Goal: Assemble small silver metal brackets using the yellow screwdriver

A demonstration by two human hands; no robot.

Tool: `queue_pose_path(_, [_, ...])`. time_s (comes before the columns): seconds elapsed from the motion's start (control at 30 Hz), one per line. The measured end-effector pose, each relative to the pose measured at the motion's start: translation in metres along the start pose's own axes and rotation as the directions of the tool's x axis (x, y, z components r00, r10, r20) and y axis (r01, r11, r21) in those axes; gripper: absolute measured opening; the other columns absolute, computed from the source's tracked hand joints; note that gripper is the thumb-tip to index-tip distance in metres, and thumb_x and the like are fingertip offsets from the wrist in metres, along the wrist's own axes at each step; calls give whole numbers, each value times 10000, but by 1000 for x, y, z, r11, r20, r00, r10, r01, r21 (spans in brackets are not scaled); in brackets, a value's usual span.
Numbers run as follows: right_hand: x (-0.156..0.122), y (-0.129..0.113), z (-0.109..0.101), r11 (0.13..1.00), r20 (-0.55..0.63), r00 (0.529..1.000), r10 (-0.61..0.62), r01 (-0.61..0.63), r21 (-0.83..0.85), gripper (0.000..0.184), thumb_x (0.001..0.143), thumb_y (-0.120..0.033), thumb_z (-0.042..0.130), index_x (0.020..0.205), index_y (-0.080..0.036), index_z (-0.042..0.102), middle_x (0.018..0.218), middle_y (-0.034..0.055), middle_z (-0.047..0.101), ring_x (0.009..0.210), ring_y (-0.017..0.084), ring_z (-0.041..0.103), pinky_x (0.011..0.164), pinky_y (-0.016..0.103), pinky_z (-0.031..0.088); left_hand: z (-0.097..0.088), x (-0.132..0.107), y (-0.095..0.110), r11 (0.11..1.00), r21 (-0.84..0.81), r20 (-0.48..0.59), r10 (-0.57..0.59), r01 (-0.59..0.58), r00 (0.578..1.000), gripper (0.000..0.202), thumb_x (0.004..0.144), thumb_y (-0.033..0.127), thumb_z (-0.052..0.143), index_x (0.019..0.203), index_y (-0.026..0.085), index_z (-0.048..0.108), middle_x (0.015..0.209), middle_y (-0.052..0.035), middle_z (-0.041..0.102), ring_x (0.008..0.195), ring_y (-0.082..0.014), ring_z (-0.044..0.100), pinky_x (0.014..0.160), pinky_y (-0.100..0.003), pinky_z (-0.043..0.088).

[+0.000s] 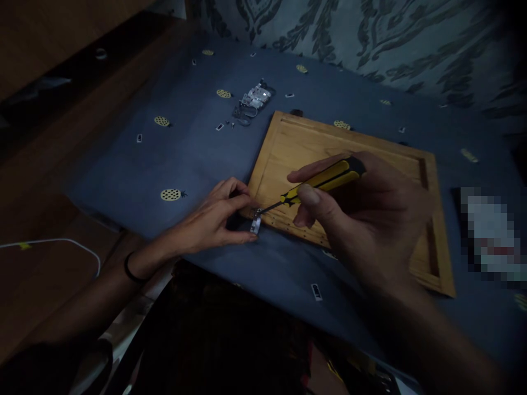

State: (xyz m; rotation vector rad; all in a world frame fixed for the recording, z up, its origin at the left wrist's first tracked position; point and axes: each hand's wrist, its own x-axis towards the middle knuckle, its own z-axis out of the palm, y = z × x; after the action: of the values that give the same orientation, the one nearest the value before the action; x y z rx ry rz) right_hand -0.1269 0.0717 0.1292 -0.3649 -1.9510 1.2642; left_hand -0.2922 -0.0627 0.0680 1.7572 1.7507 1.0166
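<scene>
My right hand point(362, 219) grips a yellow-and-black screwdriver point(325, 181) by its handle. The dark shaft slants down to the left, and its tip meets a small metal hinge point(256, 220) at the near left corner of a framed wooden panel point(304, 142). Thumb and fingers of my left hand point(218, 214) close around that hinge and steady it at the panel's edge. A row of small dark holes runs along the panel's near edge. Whether a screw sits under the tip is too small to tell.
A blue cloth with pineapple prints point(123, 164) covers the table. Farther back lies a pile of metal hardware point(257, 97), with tiny loose pieces point(233, 125) beside it. A blurred-out object point(492, 236) lies right of the panel. Wooden furniture point(82, 49) borders the left side.
</scene>
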Motion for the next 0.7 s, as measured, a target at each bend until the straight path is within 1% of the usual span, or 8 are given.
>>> queue_pose_path(0.1, [-3,4,5,998,-124,991,-44,49,41,245,851,-379,871,774,-274,663,811,-34,772,427,94,594,376,262,492,0,0,0,1000,5,2,-13,13,1000,430,866,355,836,1252,212,713,1255,-93,558,1216,-274,563,1098,-434,496])
queue_pose_path(0.17, [-5,5,7,996,-222,973,-66,78,47,225,868,-357,855,794,-290,654,823,-29,770,446,114,599,376,286,487,1,0,0,1000,12,3,-18,18,1000,451,864,360,838,1270,213,708,1273,-98,561,1224,-278,564,1113,-446,488])
queue_pose_path(0.23, [-6,4,7,994,-286,954,-89,101,30,228,884,-341,838,789,-292,637,811,-24,756,457,126,600,375,300,474,0,0,0,1000,10,4,-17,16,1000,456,862,366,841,1272,215,711,1268,-99,568,1222,-281,567,1111,-450,491])
queue_pose_path(0.3, [-5,3,7,996,-286,954,-88,93,6,246,896,-345,823,774,-292,616,792,-24,743,459,127,593,379,302,466,0,0,1,1000,7,4,-20,20,1000,451,864,370,840,1271,223,712,1263,-95,574,1219,-281,566,1104,-450,496])
queue_pose_path(0.43, [-5,4,7,999,-214,976,-41,45,13,247,881,-391,834,790,-300,624,800,-28,737,450,118,577,382,295,472,-1,0,0,1000,14,11,-23,23,1000,432,872,371,834,1260,228,709,1275,-88,569,1213,-273,562,1106,-443,491])
queue_pose_path(0.6, [-8,8,7,996,-157,985,-73,81,44,204,900,-324,824,814,-302,640,812,-41,740,437,104,588,383,277,458,1,0,-1,1000,26,1,-16,16,1000,433,862,372,840,1249,229,709,1265,-82,560,1213,-267,556,1101,-421,489])
queue_pose_path(0.7, [-7,9,8,996,-149,987,-61,69,54,212,900,-322,825,791,-289,646,811,-40,742,431,101,595,389,271,469,0,0,-2,1000,25,3,-17,17,1000,435,865,383,835,1254,233,710,1264,-82,561,1213,-271,557,1098,-427,490])
